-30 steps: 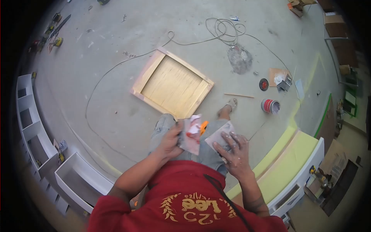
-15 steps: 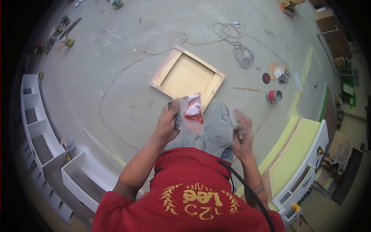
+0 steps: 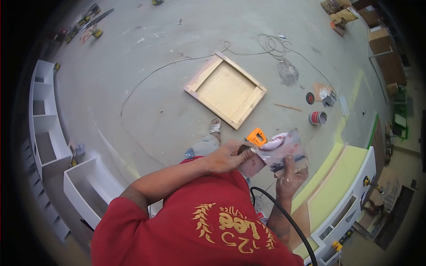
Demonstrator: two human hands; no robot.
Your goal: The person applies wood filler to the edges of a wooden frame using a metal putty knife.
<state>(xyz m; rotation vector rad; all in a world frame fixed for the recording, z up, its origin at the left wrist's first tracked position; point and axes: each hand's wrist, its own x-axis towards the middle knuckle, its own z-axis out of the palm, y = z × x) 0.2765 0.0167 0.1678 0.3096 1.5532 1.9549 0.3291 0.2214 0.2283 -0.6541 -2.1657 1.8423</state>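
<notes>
My left hand (image 3: 230, 156) is closed on a flat putty knife (image 3: 252, 166), whose blade is smeared with pinkish filler. In my right hand (image 3: 291, 175) is a second flat blade (image 3: 288, 148), also coated and carrying a lump of pale pink filler (image 3: 274, 142). The two blades meet or overlap in front of my red shirt. Just beyond them an orange tool (image 3: 256, 137) shows on the floor. A shallow wooden panel with a raised frame (image 3: 251, 80) lies ahead, pink filler along its left edge.
An open can (image 3: 317, 117), a round lid (image 3: 310, 98) and a thin stick (image 3: 288, 107) lie right of the panel. A cord (image 3: 151, 75) loops over the floor. White cabinets (image 3: 43, 116) stand at left; a yellow-green panel (image 3: 330, 186) is at right.
Both hands have come together toward the right, and the blades now meet. The view has shifted and my body has turned. A foot and the orange tool have come into sight.
</notes>
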